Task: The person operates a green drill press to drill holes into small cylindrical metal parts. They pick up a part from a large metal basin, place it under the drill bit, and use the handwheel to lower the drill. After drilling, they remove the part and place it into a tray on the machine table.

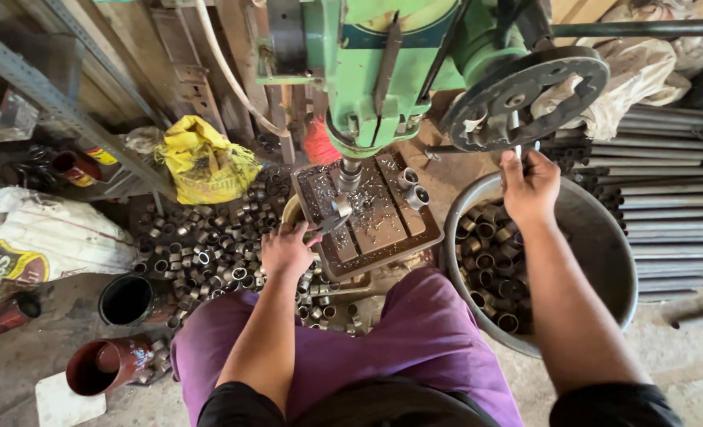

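A green drill press [383, 71] stands over a slotted metal work table [383, 229] strewn with metal chips. My left hand [287, 247] grips a tool whose jaws hold a short metal ring [340, 209] under the drill chuck [348, 175]. My right hand [529, 186] is closed on the thin feed handle [517, 142] below the dark spoked wheel [517, 96]. Two more rings [412, 187] rest at the table's far corner.
A large metal basin [604, 237] with several rings sits at my right. A heap of rings [209, 245] covers the floor to the left, beside a yellow bag [206, 164], a white sack [43, 237] and dark pipe pieces [114, 364]. Long steel tubes [668, 190] lie at right.
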